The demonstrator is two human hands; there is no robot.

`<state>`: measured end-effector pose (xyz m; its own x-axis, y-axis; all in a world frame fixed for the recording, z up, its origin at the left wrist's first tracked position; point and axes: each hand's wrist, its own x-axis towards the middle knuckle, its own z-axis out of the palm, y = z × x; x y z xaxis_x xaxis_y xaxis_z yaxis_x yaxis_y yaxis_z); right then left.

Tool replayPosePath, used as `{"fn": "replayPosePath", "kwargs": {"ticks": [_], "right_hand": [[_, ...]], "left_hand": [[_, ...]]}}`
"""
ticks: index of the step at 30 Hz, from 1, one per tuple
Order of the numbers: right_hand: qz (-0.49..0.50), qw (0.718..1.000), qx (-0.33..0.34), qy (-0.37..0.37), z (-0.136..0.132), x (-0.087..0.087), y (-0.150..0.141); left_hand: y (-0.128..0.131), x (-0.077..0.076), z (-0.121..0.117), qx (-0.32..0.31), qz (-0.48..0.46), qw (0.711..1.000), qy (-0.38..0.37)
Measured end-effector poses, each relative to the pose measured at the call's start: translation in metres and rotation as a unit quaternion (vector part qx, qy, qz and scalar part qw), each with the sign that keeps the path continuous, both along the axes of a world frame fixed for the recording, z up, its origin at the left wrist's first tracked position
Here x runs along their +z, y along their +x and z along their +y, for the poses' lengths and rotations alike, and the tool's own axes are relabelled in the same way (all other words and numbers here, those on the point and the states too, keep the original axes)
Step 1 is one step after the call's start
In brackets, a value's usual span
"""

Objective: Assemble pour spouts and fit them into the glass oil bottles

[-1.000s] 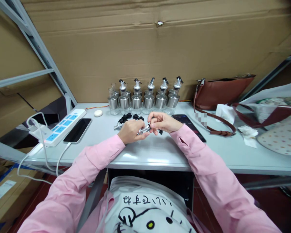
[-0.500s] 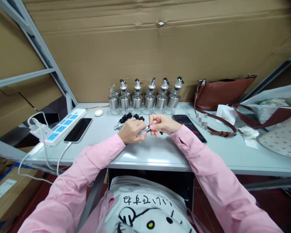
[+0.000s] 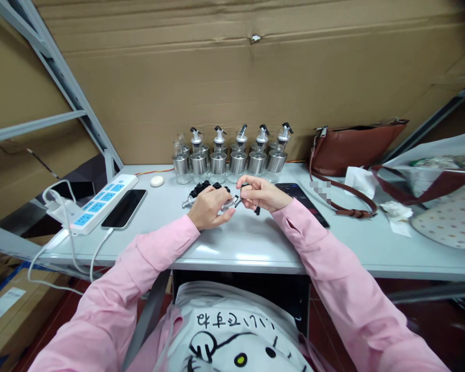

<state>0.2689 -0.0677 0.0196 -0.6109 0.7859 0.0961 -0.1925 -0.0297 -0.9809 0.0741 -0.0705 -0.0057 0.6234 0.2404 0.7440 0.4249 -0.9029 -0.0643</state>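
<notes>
My left hand is closed around a silver bottle pourer, held just above the table's middle. Most of the pourer is hidden by the palm and fingers. At its right end, my right hand has its fingers curled at a small black flap, seemingly pinching it. A small black piece shows just below the right fingers. Behind my left hand lie several black pourer parts in a heap, and another silver pourer pokes out beside the knuckles.
Several glass bottles with steel sleeves stand in rows at the back, many topped with pourers. At left are a power strip, a charging phone and a white round case. Another phone and a brown handbag lie right.
My right fingers have loosened and lifted slightly at the pourer's end, with the index finger raised. The left hand keeps its hold almost unmoved. The black piece under the right hand shows more.
</notes>
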Motion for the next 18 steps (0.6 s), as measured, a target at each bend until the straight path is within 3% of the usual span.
{"fn": "replayPosePath", "kwargs": {"ticks": [8,18], "right_hand": [[-0.029,0.997,-0.047,0.055,0.0016,-0.0031,-0.0034],[-0.049,0.995,-0.055,0.068,0.0019,-0.0067,-0.0054]], "left_hand": [[-0.0003,-0.0010,-0.0001,0.019,0.022,0.999,-0.034],[0.0000,-0.0038,0.0025,0.025,0.022,0.998,-0.057]]}}
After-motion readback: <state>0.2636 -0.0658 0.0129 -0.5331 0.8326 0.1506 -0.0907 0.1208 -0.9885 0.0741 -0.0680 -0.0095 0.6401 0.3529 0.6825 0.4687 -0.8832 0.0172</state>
